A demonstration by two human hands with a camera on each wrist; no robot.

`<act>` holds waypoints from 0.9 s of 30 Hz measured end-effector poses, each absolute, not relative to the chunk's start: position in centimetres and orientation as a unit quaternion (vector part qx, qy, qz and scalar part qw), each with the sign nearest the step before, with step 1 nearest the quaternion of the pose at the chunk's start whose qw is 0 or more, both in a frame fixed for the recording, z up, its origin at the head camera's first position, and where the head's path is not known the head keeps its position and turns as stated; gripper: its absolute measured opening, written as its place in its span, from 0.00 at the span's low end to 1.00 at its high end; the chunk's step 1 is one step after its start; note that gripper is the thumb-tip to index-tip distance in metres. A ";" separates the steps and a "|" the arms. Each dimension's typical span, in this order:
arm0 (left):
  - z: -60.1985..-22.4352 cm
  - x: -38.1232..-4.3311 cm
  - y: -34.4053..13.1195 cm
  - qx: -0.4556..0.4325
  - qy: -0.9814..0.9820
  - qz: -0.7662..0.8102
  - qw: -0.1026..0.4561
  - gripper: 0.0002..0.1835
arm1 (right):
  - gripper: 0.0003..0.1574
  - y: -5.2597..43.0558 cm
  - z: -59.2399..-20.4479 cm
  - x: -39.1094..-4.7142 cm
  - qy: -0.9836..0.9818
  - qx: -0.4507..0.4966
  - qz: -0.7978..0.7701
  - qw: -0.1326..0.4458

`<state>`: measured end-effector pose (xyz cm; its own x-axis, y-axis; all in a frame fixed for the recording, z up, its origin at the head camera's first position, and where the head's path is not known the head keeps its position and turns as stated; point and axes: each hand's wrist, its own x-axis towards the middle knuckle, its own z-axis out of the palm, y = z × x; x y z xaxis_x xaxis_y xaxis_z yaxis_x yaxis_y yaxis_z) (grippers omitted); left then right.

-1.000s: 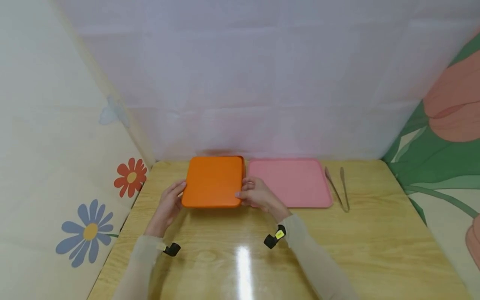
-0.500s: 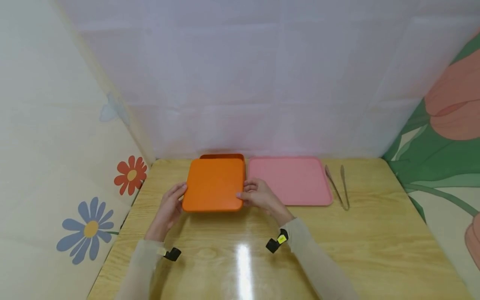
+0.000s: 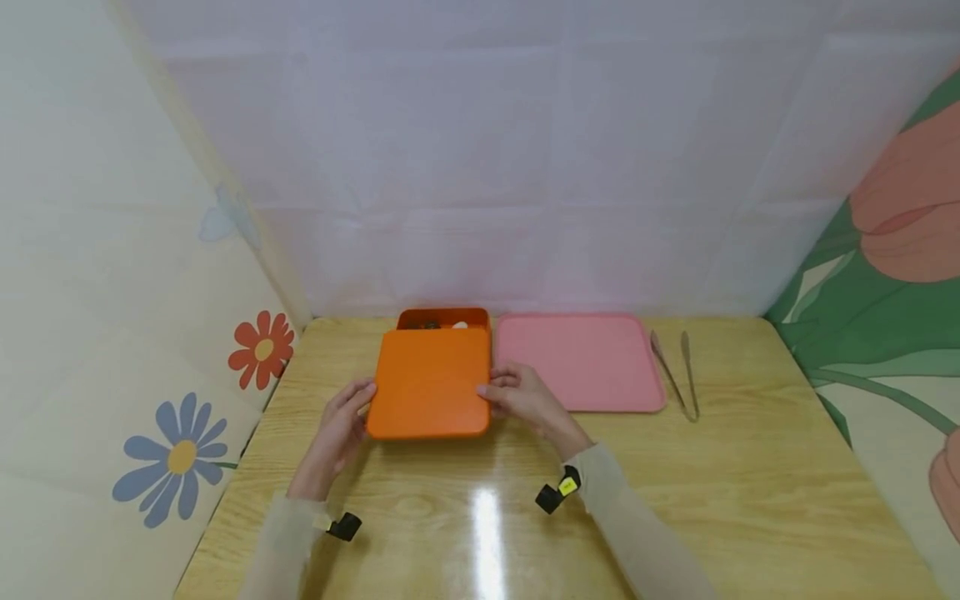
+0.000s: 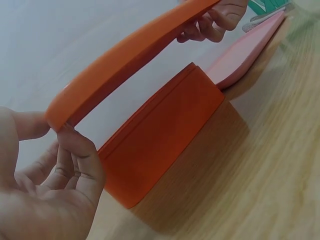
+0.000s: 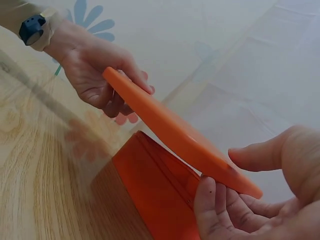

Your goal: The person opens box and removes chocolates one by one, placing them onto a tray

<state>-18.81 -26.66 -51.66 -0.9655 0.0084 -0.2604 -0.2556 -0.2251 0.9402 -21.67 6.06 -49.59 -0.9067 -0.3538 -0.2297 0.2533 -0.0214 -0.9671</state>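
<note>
An orange lid [image 3: 431,383] is held above an orange box [image 4: 160,135] by both hands. My left hand [image 3: 339,429] pinches the lid's left edge between thumb and fingers. On the opposite edge, my right hand [image 3: 528,404] pinches it the same way, thumb on top and fingers beneath. In the wrist views a gap separates lid and box. The head view shows the box's back rim [image 3: 444,315] uncovered, with something dark [image 3: 429,325] and something white [image 3: 460,325] inside, too little visible to name. The lid hides the rest of the inside.
A pink tray [image 3: 581,362] lies right of the box, close beside it. Further right, metal tongs [image 3: 686,383] rest on the wooden table [image 3: 735,483]. A pale cloth backdrop [image 3: 480,167] stands along the table's back edge.
Both hands have drawn the lid toward the person, off the back of the box. The box's back rim and some of its contents have come into sight. Tray and tongs stay put.
</note>
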 end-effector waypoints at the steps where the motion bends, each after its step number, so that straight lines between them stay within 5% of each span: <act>1: -51.7 -18.6 -26.7 -0.102 0.619 0.774 0.086 0.06 | 0.26 6.1 -49.7 -21.6 0.666 -0.038 -0.714 0.214; 27: -52.4 -15.9 -27.1 -0.072 0.644 0.754 0.107 0.09 | 0.20 7.0 -51.5 -19.1 0.649 -0.039 -0.727 0.222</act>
